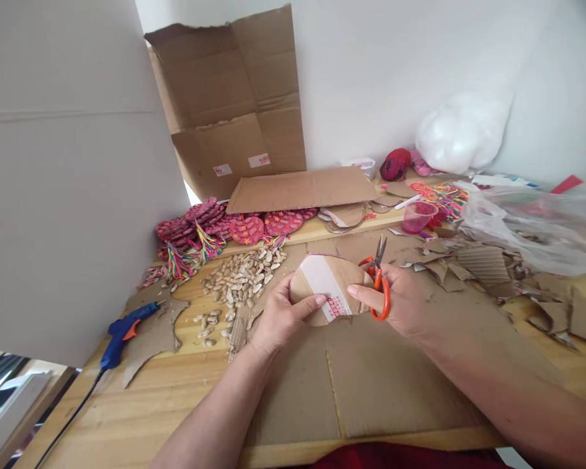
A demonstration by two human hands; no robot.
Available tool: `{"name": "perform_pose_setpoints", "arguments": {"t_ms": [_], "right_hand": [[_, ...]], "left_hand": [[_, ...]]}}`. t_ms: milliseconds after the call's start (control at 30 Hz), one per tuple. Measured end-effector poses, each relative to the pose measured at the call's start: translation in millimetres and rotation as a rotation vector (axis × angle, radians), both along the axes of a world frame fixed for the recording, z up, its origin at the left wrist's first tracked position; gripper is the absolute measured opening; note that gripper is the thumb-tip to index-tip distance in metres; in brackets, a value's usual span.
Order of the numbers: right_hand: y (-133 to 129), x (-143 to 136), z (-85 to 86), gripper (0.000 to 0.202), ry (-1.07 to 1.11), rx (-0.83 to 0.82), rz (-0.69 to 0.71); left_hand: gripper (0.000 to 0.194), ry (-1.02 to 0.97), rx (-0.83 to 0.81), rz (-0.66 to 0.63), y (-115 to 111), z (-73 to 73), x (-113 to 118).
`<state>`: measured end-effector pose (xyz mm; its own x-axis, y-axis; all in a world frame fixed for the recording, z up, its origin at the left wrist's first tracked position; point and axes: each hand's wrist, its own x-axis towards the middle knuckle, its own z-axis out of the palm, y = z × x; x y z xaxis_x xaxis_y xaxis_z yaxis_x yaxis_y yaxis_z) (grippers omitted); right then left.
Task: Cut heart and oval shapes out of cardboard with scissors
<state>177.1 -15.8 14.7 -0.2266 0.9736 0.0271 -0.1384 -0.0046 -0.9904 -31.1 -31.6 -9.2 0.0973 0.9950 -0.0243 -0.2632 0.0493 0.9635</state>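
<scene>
A rounded cardboard piece (pixel 300 284), crossed by a strip of pale tape with red print, is held up over the flat cardboard sheet (pixel 385 384). My left hand (pixel 284 314) grips its left side, thumb on top and fingers hidden underneath. At its right edge, my right hand (pixel 403 303) is closed on orange-handled scissors (pixel 385 299), whose dark blades point up and away from the cardboard. The right thumb lies on the cardboard piece too. Behind it, several peanuts (pixel 254 270) lie in a loose pile.
A blue glue gun (pixel 120 335) rests on a cardboard scrap at left. Patterned pink pieces (pixel 247 230) with tassels line the back. Torn cardboard scraps (pixel 483 264), a pink cup (pixel 417 218) and a clear plastic bag (pixel 532 228) lie right. A large cardboard panel (pixel 239 85) leans against the wall.
</scene>
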Motion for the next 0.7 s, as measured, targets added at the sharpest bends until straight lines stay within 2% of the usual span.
{"name": "perform_pose_setpoints", "arguments": {"t_ms": [233,500,700], "right_hand": [[-4,-4,5.9,0.033,-0.011,-0.043,-0.008],[-1,-1,-9.0,0.027,-0.006,-0.02,-0.003],[2,-1,-16.9,0.026,0.04,-0.053,0.02]], "left_hand": [[0.055,-0.017,-0.009,0.025,0,0.6,-1],[0.05,0.002,0.026,0.06,-4,8.8,2],[0.048,-0.012,0.026,0.046,-2,7.3,0]]}}
